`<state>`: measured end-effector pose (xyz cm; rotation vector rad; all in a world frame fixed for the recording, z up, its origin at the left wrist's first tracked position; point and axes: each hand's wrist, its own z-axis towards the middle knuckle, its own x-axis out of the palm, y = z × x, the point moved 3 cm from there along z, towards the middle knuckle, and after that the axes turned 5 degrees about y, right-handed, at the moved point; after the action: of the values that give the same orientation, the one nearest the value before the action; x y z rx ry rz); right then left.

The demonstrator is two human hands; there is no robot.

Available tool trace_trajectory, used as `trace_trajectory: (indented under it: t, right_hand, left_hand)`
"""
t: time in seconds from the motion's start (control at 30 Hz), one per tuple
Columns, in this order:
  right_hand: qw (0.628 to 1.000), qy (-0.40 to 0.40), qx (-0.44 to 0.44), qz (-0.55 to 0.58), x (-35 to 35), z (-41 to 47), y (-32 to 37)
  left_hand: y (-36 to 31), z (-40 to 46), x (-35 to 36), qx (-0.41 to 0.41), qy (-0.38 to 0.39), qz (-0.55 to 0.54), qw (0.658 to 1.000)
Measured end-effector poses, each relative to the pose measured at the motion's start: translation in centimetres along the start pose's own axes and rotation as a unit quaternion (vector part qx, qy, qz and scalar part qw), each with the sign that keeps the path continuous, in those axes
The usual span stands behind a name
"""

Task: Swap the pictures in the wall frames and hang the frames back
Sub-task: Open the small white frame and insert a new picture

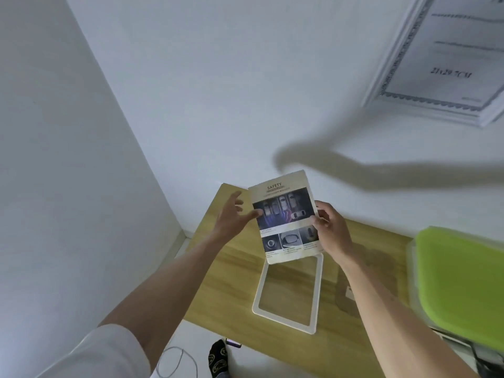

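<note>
— Right hand (328,230) is pinching the glossy printed picture sheet headed "SAFETY" (285,216) at its right edge, thumb on the face and fingers curled behind. Is the other one doing anything?

— Left hand (231,216) is hovering at the sheet's left edge, fingers spread and relaxed, thumb tip just touching or nearly touching the print; it is gripping nothing.

— Where is the sheet sitting relative to the frame?

— It is being held upright in the air, long axis running away from the person, its lower edge hanging just over the far end of the empty white rectangular picture frame (289,293). That frame is lying flat on the light wooden counter (218,282), long axis pointing the same way as the sheet's.

— So the two are already lining up?

— Roughly, yes. I am judging that the sheet needs tipping down and drawing toward the person to land inside the opening, and the right hand, already holding it, is the nearer one for that.

— And the second frame?

— A white ornate frame holding a certificate-like page (447,55) is hanging on the white wall (191,77) up to the right, well apart from both hands.
</note>
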<state>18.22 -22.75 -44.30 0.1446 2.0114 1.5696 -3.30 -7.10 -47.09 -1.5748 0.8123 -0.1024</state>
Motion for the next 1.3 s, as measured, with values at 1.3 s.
trace_trajectory:
  t: [1.3]
  right_hand:
    - [0.937,0.080,0.166,-0.298,3.3,-10.0,-14.1]
  left_hand:
    - [8.4,-6.2,10.8,-0.035,0.244,0.337,0.908]
